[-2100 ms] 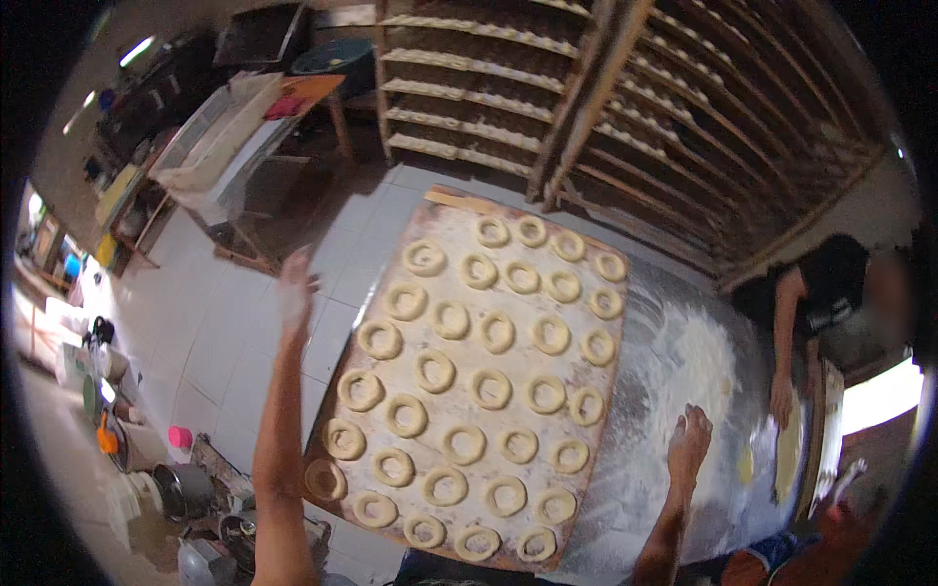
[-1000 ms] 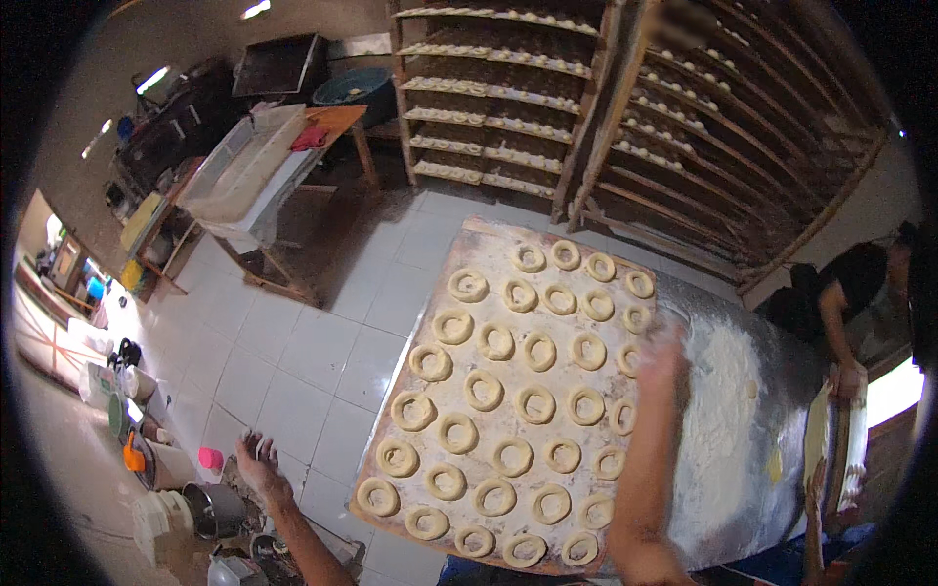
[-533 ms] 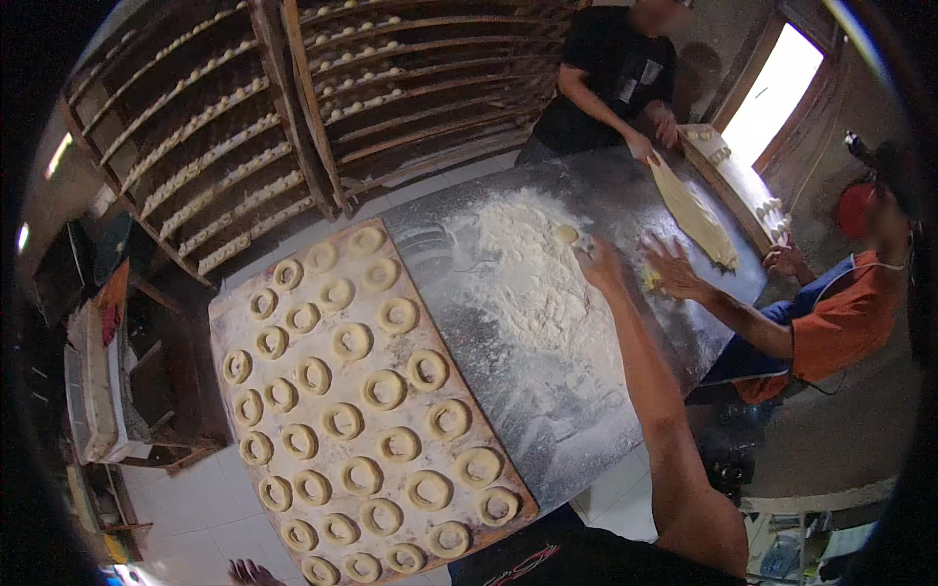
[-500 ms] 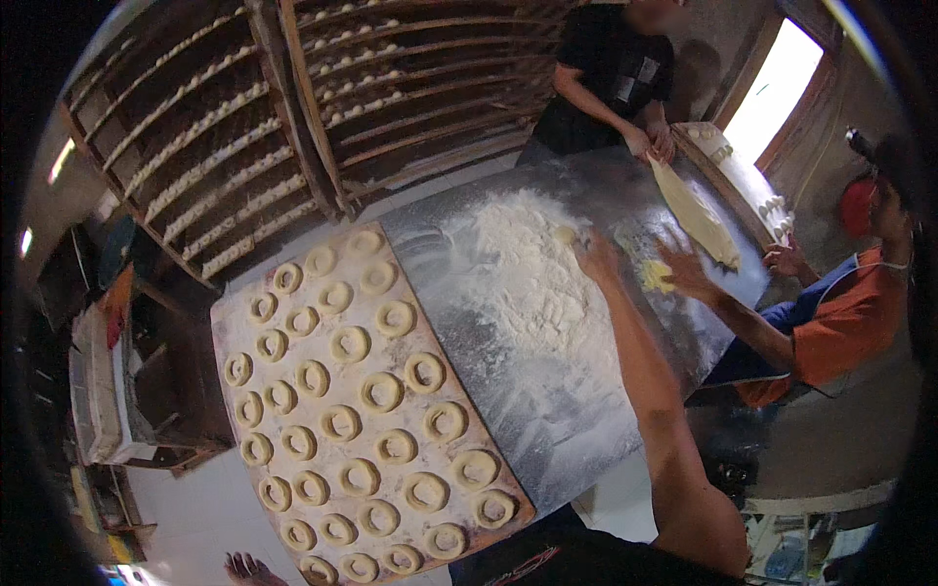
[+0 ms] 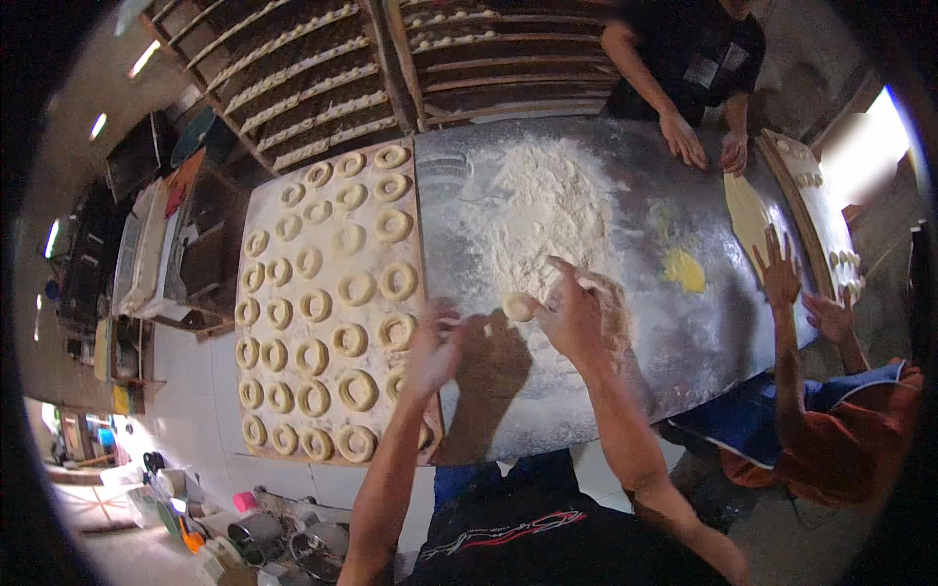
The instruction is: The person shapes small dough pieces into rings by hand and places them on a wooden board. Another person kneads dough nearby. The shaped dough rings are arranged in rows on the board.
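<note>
A small pale dough ball is at the thumb side of my right hand, above the near edge of a heap of white flour. That hand's fingers are partly curled, with the index finger sticking out. My left hand, smeared by motion, hovers at the right edge of a wooden board. Its fingers look bent, and nothing shows in them. Rows of dough rings lie on the board, a few hidden behind my left forearm.
Across the dark metal table, a person in black bends over a stretched dough sheet. At the right, a person in orange reaches toward it. A yellow smear marks the tabletop. Shelves of dough pieces stand behind.
My view has turned and shifted. My right hand has come nearer with the dough ball, and my left hand has risen from low left to the board's edge. The person in black has parted their hands.
</note>
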Action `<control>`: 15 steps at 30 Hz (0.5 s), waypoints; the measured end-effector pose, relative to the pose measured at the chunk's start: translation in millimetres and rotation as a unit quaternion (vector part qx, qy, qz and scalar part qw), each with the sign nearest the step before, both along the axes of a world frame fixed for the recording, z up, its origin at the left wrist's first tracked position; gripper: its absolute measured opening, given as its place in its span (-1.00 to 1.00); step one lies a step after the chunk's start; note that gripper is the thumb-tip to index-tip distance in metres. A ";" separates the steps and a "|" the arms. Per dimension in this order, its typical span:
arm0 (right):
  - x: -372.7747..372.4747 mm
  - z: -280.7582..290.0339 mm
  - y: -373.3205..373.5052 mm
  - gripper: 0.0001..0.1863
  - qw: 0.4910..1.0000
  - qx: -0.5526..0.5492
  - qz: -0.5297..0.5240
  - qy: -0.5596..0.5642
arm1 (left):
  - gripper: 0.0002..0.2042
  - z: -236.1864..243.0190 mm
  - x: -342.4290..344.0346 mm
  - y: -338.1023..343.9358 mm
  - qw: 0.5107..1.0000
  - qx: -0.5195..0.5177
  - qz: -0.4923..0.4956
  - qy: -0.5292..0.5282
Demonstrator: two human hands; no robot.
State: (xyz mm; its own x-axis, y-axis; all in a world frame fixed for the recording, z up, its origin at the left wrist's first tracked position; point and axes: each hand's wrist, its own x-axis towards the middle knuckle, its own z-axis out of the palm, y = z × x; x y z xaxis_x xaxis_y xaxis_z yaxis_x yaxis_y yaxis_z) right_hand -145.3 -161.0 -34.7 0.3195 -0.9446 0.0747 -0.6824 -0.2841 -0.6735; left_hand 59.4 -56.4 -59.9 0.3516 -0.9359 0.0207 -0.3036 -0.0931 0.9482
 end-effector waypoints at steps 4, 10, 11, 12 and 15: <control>-44.8 11.5 29.3 -0.53 0.985 -0.028 -0.067 -0.157 | -0.68 -7.7 -57.0 -56.8 0.906 -0.022 0.004 -0.423; -66.6 0.3 57.3 -0.65 0.960 0.112 -0.057 -0.252 | -0.72 12.9 -80.3 -47.7 0.993 0.100 -0.065 -0.002; -62.8 -4.9 56.3 -0.70 0.941 0.105 -0.018 -0.320 | -0.72 18.4 -82.6 -38.9 0.993 0.063 -0.070 0.073; -57.6 -8.6 55.0 -0.71 0.940 0.126 -0.012 -0.316 | -0.72 24.2 -85.2 -32.4 0.985 0.029 -0.080 0.148; -35.2 -10.4 52.6 -0.69 0.924 0.176 0.045 -0.337 | -0.65 41.9 -83.4 -18.4 0.966 0.009 -0.087 0.245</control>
